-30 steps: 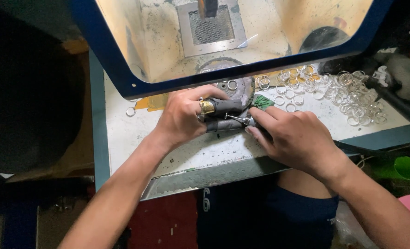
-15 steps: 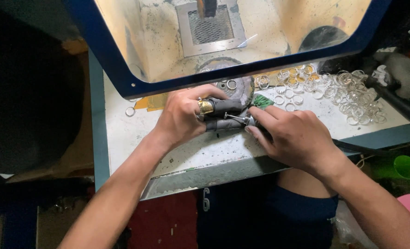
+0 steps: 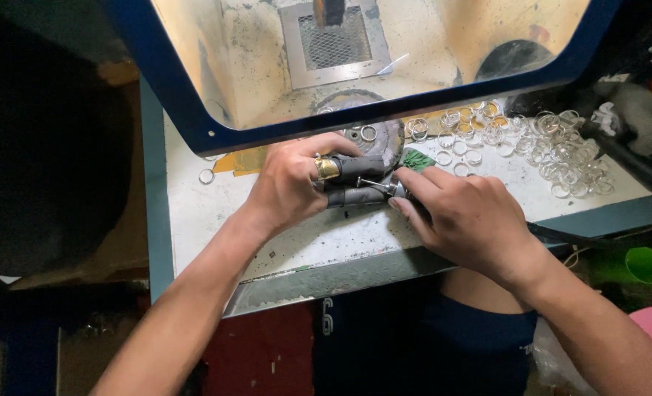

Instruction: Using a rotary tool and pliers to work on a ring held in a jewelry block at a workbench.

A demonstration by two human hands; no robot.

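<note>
My left hand [image 3: 285,189] rests on the white bench top [image 3: 216,220], its fingertips wrapped in dark guards, and pinches a gold ring [image 3: 326,168]. My right hand [image 3: 472,220] grips a slim rotary handpiece [image 3: 381,188] like a pen. The handpiece's metal tip points left and meets the dark-wrapped fingers just right of the ring. A black cable [image 3: 561,236] runs from under my right hand toward the right edge. Both hands touch at the fingertips, in front of a dark round pad [image 3: 383,136].
A blue-framed hood [image 3: 194,110] with a metal grate [image 3: 333,37] stands behind the hands. Several silver rings [image 3: 553,150] lie scattered at the right; one lone ring [image 3: 206,176] lies at the left. A green cup [image 3: 645,265] sits below the bench's right edge.
</note>
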